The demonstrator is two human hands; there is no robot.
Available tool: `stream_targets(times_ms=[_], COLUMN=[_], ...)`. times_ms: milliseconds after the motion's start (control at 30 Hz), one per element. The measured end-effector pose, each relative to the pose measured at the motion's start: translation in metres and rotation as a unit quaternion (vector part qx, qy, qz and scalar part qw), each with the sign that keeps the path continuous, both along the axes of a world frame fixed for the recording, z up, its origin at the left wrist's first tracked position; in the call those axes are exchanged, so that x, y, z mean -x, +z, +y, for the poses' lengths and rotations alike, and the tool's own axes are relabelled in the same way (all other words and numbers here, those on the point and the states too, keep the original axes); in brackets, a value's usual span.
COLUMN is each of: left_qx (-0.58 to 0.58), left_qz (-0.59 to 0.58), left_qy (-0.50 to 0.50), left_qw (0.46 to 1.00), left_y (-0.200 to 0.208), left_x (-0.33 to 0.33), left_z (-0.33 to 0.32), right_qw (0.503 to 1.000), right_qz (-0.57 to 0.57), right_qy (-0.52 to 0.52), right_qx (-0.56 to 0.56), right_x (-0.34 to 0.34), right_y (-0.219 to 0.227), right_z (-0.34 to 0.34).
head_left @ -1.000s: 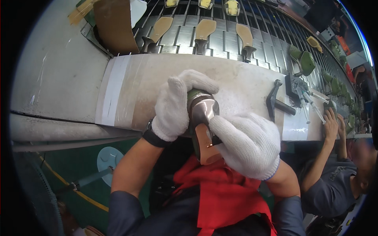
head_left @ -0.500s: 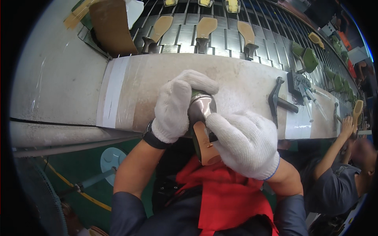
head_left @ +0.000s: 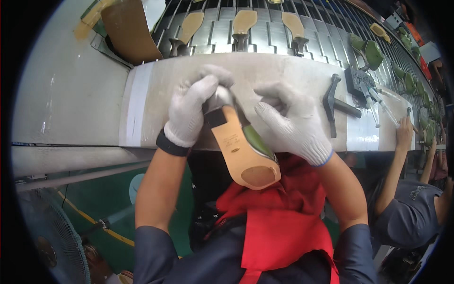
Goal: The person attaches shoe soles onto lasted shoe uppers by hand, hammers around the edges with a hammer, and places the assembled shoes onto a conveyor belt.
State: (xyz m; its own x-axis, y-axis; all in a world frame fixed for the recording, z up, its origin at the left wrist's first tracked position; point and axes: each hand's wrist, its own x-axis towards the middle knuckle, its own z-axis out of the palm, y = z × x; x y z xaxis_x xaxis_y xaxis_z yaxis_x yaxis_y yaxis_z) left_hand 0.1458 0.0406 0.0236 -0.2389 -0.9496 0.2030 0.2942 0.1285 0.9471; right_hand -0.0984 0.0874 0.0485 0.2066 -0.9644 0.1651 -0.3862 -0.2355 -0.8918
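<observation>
My left hand (head_left: pixel 187 106), in a white knit glove, is closed round the heel end of a shoe (head_left: pixel 239 146). The shoe's tan sole faces up and its toe points down toward my red apron (head_left: pixel 283 241). A green upper shows along its right side, and the heel end is dark and shiny, partly hidden by my fingers. To the right of the shoe, my gloved right hand (head_left: pixel 293 123) is apart from it. Its thumb and fingers are parted and somewhat bent, with nothing seen between them. A hammer (head_left: pixel 332 104) lies on the worktop (head_left: pixel 265 68) beyond it.
Three tan soles with dark heels (head_left: pixel 245 23) rest on the slatted metal conveyor (head_left: pixel 213 35) behind the worktop. At right are syringe-like tubes (head_left: pixel 380 106), a dark block (head_left: pixel 354 80) and green shoes (head_left: pixel 371 54). A co-worker's arm (head_left: pixel 395 158) reaches in there. A fan (head_left: pixel 59 241) stands lower left.
My right hand has let go of the shoe and moved up and right. My left hand has shifted left with the shoe, whose sole now faces up more fully.
</observation>
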Motion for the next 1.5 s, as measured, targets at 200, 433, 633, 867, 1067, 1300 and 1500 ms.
stream_targets(times_ms=[200,433,633,867,1067,1300,1500], left_qx=[0.01,0.079,0.083,0.081,0.082,0.079,0.072], left_qz=[-0.026,-0.043,-0.1,-0.118,-0.123,-0.133,-0.121], left_qy=[-0.034,-0.049,-0.029,-0.023,-0.009,0.01,0.028], left_qw=[0.999,0.995,0.991,0.989,0.989,0.988,0.99], left_y=[0.011,0.008,0.002,0.006,0.005,0.002,0.004], left_x=[0.032,0.053,0.059,0.063,0.065,0.066,0.071], left_z=[-0.01,-0.017,-0.021,-0.023,-0.024,-0.024,-0.023], right_qw=[0.944,0.946,0.976,0.982,0.98,0.976,0.983], right_qz=[0.145,0.164,0.056,0.168,0.159,0.0,0.036], right_qy=[0.069,0.029,0.02,0.085,0.083,0.013,0.039], right_qx=[0.287,0.277,-0.208,0.029,0.091,-0.219,-0.177], right_x=[-0.007,0.007,0.019,0.018,0.012,0.015,0.018], right_y=[0.054,0.039,0.034,0.016,0.02,0.034,0.033], right_z=[0.005,-0.002,0.001,-0.015,-0.018,-0.003,-0.008])
